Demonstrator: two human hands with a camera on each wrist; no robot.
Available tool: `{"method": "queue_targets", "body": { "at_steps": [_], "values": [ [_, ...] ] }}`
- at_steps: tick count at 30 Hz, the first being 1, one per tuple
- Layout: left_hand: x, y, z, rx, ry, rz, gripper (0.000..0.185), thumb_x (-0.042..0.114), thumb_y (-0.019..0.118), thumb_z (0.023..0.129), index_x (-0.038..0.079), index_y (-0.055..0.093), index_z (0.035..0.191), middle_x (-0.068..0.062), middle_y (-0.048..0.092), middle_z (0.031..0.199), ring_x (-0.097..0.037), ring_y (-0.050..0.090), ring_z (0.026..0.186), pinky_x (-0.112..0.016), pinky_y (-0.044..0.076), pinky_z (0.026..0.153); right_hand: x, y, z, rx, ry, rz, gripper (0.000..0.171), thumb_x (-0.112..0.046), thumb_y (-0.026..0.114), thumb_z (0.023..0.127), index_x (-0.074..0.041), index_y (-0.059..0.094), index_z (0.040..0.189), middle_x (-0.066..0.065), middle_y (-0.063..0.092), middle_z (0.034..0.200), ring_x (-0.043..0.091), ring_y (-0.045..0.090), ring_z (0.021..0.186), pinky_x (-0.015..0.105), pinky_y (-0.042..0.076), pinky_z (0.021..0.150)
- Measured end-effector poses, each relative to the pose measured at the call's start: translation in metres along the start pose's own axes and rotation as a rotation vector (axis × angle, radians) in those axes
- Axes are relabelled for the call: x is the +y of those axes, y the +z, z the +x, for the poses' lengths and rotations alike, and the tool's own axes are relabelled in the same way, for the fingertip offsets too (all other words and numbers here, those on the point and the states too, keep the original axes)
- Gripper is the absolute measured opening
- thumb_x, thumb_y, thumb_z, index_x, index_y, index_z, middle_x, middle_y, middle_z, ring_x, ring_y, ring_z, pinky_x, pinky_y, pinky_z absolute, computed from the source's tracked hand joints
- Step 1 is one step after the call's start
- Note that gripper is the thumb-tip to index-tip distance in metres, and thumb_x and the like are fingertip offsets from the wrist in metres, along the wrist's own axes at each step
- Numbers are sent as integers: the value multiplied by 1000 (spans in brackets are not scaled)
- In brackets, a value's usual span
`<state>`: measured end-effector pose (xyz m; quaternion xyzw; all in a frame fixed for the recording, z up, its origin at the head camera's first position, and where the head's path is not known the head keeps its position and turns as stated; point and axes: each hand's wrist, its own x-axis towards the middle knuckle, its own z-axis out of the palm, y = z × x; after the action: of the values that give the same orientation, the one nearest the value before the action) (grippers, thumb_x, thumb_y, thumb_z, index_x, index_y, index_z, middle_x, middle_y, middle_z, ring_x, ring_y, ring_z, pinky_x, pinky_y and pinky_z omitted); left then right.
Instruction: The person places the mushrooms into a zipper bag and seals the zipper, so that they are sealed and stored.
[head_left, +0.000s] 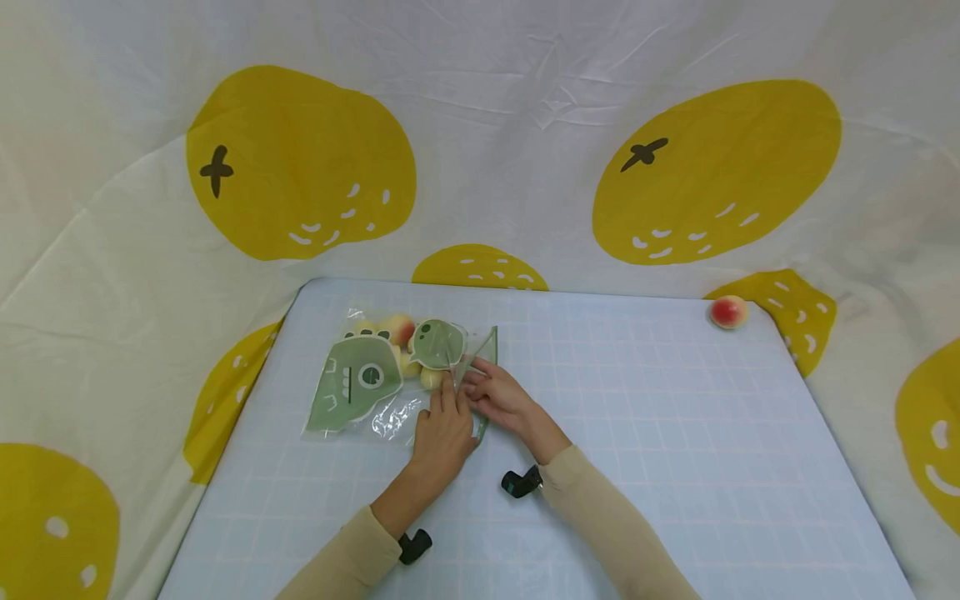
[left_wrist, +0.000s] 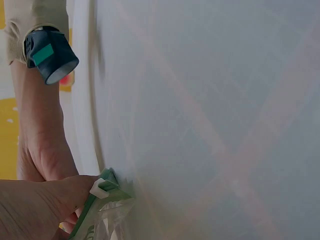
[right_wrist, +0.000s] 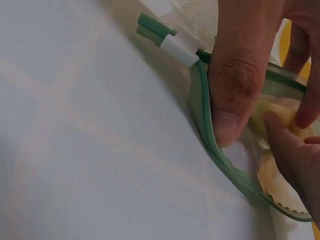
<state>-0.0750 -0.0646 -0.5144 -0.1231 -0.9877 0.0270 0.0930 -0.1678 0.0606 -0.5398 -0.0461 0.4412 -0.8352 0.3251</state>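
Note:
A clear zip bag (head_left: 388, 421) with green cartoon dinosaur prints lies on the table, its green-edged mouth facing right and parted. Inside it are a red-and-yellow peach (head_left: 402, 328) and pale yellow round pieces (head_left: 431, 379). My left hand (head_left: 444, 429) holds the near part of the mouth; its thumb hooks inside the green zip edge (right_wrist: 204, 100), close to the white slider (right_wrist: 180, 49), and its fingers lie over the film. With bent fingers, my right hand (head_left: 504, 398) pinches the bag's upper film at the mouth, right beside the left fingertips.
Another peach (head_left: 729, 312) sits at the table's far right corner. A pale blue checked cloth covers the table (head_left: 675, 433). Behind it hangs a white curtain (head_left: 510, 167) printed with large yellow fruit. Black wrist cameras (head_left: 521, 482) hang beside both forearms.

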Motion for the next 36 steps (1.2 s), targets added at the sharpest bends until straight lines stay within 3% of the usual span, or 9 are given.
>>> {"method": "queue_targets", "body": {
  "at_steps": [4, 8, 12, 15, 22, 29, 36],
  "values": [
    [0, -2, 1, -32, -6, -18, 95, 48, 89, 71, -9, 51, 136, -32, 34, 149, -38, 48, 124, -43, 52, 72, -1, -1, 2, -26, 16, 22, 82, 30, 29, 79, -1, 25, 155, 15, 51, 129, 18, 47, 91, 30, 45, 81],
    [-2, -3, 1, -66, -5, -25, 96, 49, 86, 74, -11, 48, 138, -33, 32, 151, -39, 49, 123, -44, 53, 75, -3, -5, -1, 7, 30, 58, 81, 30, 29, 80, 1, 22, 156, 24, 45, 142, 31, 52, 119, 40, 45, 99],
    [-3, -3, 1, -75, -6, -33, 98, 50, 85, 75, -12, 46, 139, -32, 30, 152, -38, 50, 120, -44, 53, 75, -7, -9, -10, 34, 12, 71, 77, 29, 29, 84, 4, 20, 156, 33, 31, 153, 45, 34, 139, 53, 31, 111],
    [-4, -3, 1, -78, -8, -35, 98, 51, 86, 74, -12, 47, 139, -32, 29, 152, -38, 50, 119, -43, 53, 75, -11, -12, -20, 42, -7, 54, 70, 27, 29, 88, 5, 23, 155, 33, 29, 153, 47, 32, 140, 54, 30, 111],
    [-5, 0, 0, -41, -10, -54, 99, 50, 88, 70, -13, 50, 136, -32, 34, 148, -38, 51, 116, -43, 53, 73, -19, -21, -40, 65, -33, -26, 60, 17, 41, 97, 5, 26, 154, 32, 33, 152, 43, 44, 134, 47, 40, 106],
    [-7, 2, -1, -37, -11, -62, 100, 49, 89, 70, -13, 48, 137, -32, 34, 148, -38, 51, 116, -42, 53, 73, -32, -37, -59, 150, -149, -297, 56, 3, 54, 99, 4, 33, 151, 34, 41, 146, 42, 51, 128, 41, 48, 99],
    [-7, 2, -1, -37, -4, -67, 101, 49, 89, 70, -13, 48, 137, -32, 34, 148, -38, 51, 116, -41, 53, 72, -59, -81, -88, 355, -302, -631, 54, -5, 62, 99, 4, 40, 148, 29, 51, 139, 26, 61, 117, 29, 52, 90]
  ]
}}
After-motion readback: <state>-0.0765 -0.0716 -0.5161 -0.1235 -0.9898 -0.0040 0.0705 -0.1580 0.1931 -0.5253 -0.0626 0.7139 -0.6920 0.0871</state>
